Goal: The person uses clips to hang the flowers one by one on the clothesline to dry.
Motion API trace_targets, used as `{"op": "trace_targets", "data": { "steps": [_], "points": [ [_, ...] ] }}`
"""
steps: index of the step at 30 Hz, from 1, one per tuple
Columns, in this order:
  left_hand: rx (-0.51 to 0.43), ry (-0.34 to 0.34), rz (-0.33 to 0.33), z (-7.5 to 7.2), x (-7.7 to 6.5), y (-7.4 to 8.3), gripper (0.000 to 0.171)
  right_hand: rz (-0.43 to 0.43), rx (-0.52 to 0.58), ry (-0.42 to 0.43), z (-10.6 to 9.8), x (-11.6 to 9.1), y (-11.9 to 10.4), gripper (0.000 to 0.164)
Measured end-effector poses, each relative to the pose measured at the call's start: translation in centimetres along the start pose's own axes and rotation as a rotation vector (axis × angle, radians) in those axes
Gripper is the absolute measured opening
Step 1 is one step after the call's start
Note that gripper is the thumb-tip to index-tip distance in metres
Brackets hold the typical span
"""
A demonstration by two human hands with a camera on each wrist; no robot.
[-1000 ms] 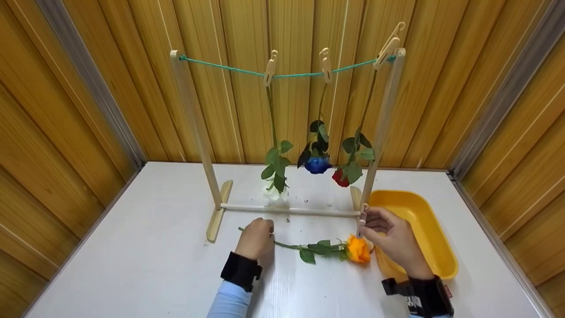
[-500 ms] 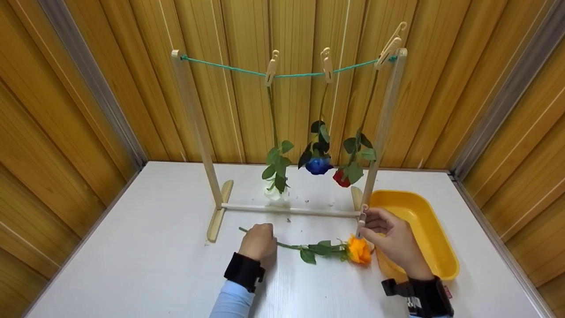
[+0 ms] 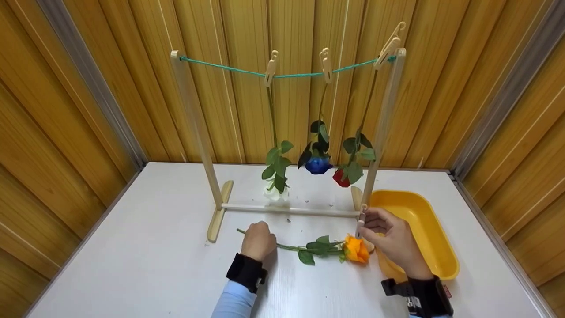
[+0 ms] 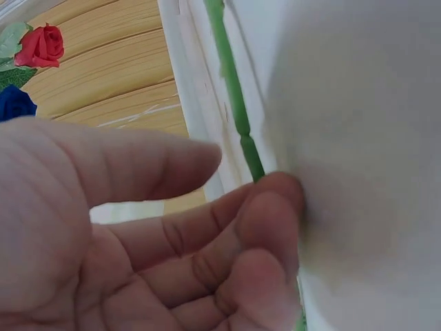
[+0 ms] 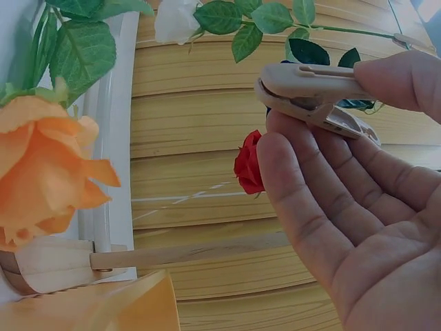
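An orange rose (image 3: pixel 355 249) with a green stem and leaves lies on the white table. My left hand (image 3: pixel 258 241) is over its stem (image 4: pixel 234 89). In the left wrist view the bent fingertips touch the stem, which passes behind them, while the thumb stands apart. My right hand (image 3: pixel 395 240) pinches a beige clothespin (image 5: pixel 313 93) between thumb and fingers, just above the rose's bloom. The clothespin's jaws look closed with nothing between them. Behind, a white rose (image 3: pixel 276 191), a blue rose (image 3: pixel 318 165) and a red rose (image 3: pixel 341 177) hang upside down from clothespins.
A green cord (image 3: pixel 229 68) spans a wooden frame (image 3: pixel 194 119), whose low crossbar (image 3: pixel 291 210) lies just beyond my hands. To the right stands a yellow tray (image 3: pixel 450 265), partly under my right hand. Wood-patterned walls (image 3: pixel 238 26) enclose the table.
My left hand has shifted slightly right and nearer along the stem. Over the last half second the orange rose has slid a little left. My right hand keeps holding the clothespin almost still.
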State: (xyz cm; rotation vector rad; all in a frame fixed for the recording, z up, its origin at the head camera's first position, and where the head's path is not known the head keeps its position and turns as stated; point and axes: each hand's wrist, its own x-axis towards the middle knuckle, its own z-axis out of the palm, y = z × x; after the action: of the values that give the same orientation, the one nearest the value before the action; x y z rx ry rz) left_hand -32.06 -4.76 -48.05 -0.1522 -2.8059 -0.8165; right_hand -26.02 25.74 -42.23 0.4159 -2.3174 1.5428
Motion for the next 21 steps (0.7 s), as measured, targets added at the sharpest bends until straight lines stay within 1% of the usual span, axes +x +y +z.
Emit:
{"op": "trace_targets", "data": {
  "steps": [3,5,7,9,12,15,19,21],
  "points": [
    [-0.003,0.059,-0.010,-0.01,-0.11,0.12,0.016,-0.002,0.003,0.004,0.08,0.00,-0.12,0.031],
    [-0.002,0.085,-0.010,0.02,-0.16,0.14,0.016,-0.005,0.004,0.008,0.12,-0.03,-0.24,0.031],
    [-0.002,0.102,-0.012,0.02,-0.18,0.15,0.015,-0.008,0.007,0.010,0.15,-0.06,-0.30,0.031],
    [-0.007,0.100,-0.018,0.04,-0.18,0.13,0.015,-0.008,0.008,0.009,0.15,-0.08,-0.34,0.031],
    [-0.010,0.075,-0.030,-0.03,-0.12,0.11,0.015,-0.003,0.013,0.005,0.13,-0.07,-0.32,0.031],
    [-0.017,0.023,-0.035,-0.05,-0.06,0.07,0.018,0.008,0.006,0.001,0.10,-0.03,-0.30,0.031],
    [-0.059,-0.042,-0.035,0.11,-0.05,0.01,0.028,0.010,-0.010,0.003,0.07,-0.01,-0.31,0.031],
    [-0.084,-0.053,-0.040,0.23,-0.04,0.02,0.033,0.010,-0.010,0.003,0.05,-0.01,-0.36,0.031]
  ]
}}
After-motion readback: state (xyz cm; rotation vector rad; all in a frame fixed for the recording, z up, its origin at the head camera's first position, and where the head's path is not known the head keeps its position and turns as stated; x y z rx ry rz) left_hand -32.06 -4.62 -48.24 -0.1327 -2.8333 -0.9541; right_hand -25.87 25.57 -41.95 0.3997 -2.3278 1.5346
